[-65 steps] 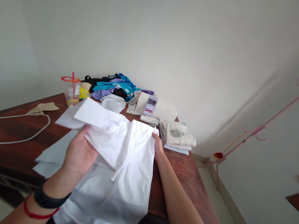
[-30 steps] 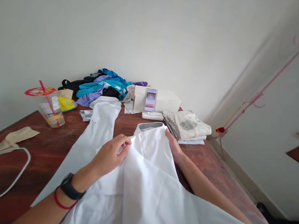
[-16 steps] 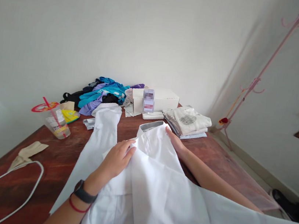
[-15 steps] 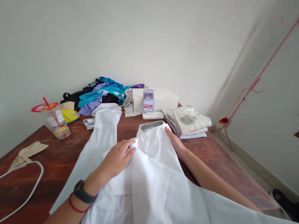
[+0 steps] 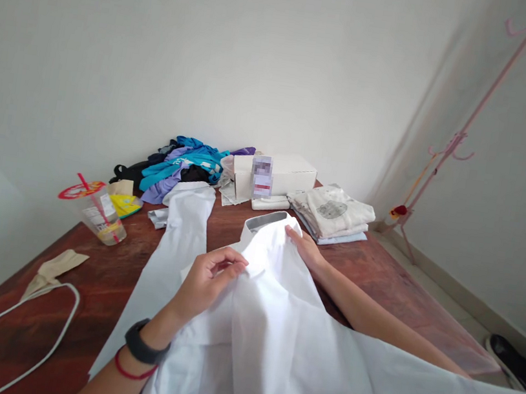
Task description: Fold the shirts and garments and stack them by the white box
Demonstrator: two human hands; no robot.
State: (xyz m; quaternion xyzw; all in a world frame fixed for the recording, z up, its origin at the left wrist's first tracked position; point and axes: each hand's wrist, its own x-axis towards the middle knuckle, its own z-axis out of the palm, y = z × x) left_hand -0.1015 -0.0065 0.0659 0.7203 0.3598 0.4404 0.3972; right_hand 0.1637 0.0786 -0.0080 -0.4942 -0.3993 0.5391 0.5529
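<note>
A white collared shirt (image 5: 274, 329) lies spread over the table, one sleeve stretched toward the back left and more cloth running off to the lower right. Its collar (image 5: 264, 222) stands up near the middle, showing a grey inside. My left hand (image 5: 213, 275), with a dark band at the wrist, pinches the shirt's front edge just below the collar between thumb and fingers. At the collar's right side, my right hand (image 5: 304, 245) grips the shoulder cloth, its thumb on top and some fingers hidden beneath the fabric.
Behind the shirt are a heap of coloured clothes (image 5: 189, 167), a white box (image 5: 290, 171) and folded clothes (image 5: 332, 210). On the left stand a plastic cup with a straw (image 5: 101, 217), a beige cloth (image 5: 54, 269) and a white cable (image 5: 63, 325). A pink coat rack (image 5: 481, 110) rises at right.
My left hand has moved slightly right and lifted the front edge of the shirt, folding a flap near the collar. My right hand stays at the collar's right side.
</note>
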